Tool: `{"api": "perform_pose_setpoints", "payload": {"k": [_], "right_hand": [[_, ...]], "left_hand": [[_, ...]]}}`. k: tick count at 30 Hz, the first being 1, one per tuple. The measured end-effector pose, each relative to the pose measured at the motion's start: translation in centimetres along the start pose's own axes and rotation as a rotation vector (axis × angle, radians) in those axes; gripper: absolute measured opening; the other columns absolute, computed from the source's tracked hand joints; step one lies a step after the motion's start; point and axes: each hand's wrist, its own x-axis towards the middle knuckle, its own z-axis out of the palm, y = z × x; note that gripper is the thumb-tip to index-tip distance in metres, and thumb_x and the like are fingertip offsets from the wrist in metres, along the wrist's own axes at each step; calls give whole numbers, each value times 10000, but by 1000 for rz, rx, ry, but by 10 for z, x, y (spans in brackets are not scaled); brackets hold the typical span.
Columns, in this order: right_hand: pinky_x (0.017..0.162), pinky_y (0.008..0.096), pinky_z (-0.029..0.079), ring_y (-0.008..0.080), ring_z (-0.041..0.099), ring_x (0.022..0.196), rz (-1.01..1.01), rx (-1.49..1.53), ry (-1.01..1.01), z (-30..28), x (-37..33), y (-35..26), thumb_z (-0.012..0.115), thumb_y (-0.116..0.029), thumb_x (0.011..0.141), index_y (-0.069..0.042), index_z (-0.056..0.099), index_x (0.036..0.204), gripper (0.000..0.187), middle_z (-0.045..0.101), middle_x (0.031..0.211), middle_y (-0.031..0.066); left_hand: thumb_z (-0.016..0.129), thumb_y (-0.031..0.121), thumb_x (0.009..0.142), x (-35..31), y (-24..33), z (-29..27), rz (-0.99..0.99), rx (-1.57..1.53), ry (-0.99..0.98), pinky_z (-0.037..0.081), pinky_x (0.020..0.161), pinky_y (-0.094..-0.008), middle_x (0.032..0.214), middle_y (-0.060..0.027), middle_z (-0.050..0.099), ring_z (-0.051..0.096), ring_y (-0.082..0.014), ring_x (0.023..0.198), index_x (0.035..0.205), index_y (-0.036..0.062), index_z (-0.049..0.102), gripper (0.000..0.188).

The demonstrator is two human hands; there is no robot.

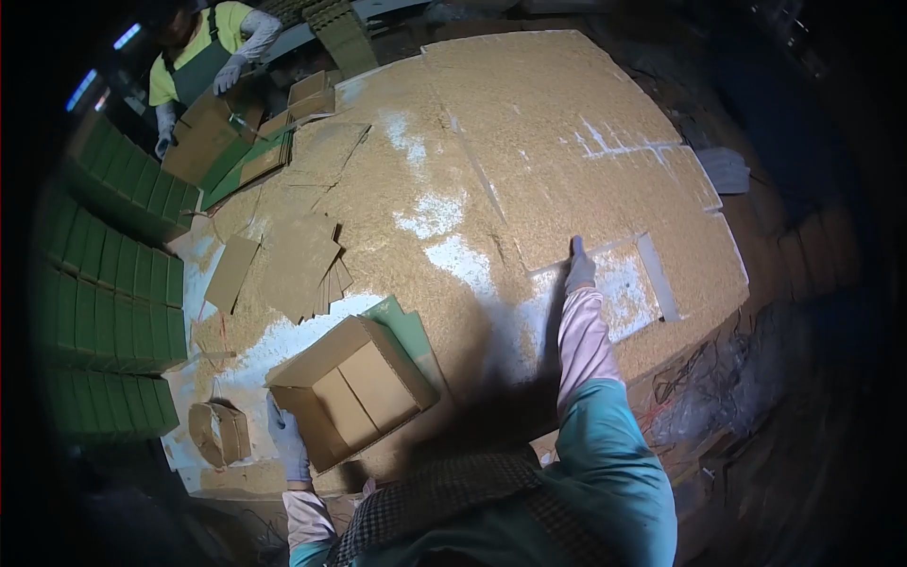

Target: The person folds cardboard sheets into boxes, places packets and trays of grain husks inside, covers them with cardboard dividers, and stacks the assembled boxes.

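An open cardboard box tilts toward me at the near left of the table, its brown inside and flap seam showing. My gloved left hand grips its left wall. Beneath and behind the box lies a green-faced cardboard sheet, partly covered by it. My gloved right hand is stretched forward over the table, away from the box, beside a bare white patch. One finger points outward, and nothing shows in that hand; its other fingers are hard to make out.
Stacked green cartons line the left side. Flat cardboard pieces lie mid-left, with a small cardboard ring nearer me. At the far left, a co-worker in gloves handles another box. Clear plastic hangs past the right edge.
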Motion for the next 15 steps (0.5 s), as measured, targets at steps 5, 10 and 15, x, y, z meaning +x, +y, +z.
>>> {"api": "perform_pose_setpoints", "payload": {"k": [5,10,15], "right_hand": [[888,437,492,282,581,1022,54,378,492,54,-51,-67,924,-369,692,78,514,1074,716,646,965,187],[871,388,509,234,591,997,-180,591,-51,-16,-111,-81,879,-251,761,77,527,1171,632,595,1137,133],[974,365,525,240,602,1182,-405,345,-747,-66,-211,-135,621,-179,964,31,450,1412,524,543,1377,145]], "left_hand": [[537,152,1003,6,25,28,6,-146,-66,328,1140,-329,1536,-162,427,411,-216,1396,1526,-55,311,605],[545,127,997,-7,22,17,-43,-199,-51,330,1140,-326,1536,-171,423,413,-221,1395,1523,-63,307,607],[562,109,976,26,55,44,23,-90,-101,315,1161,-330,1542,-203,413,378,-243,1440,1512,-52,332,605]]}}
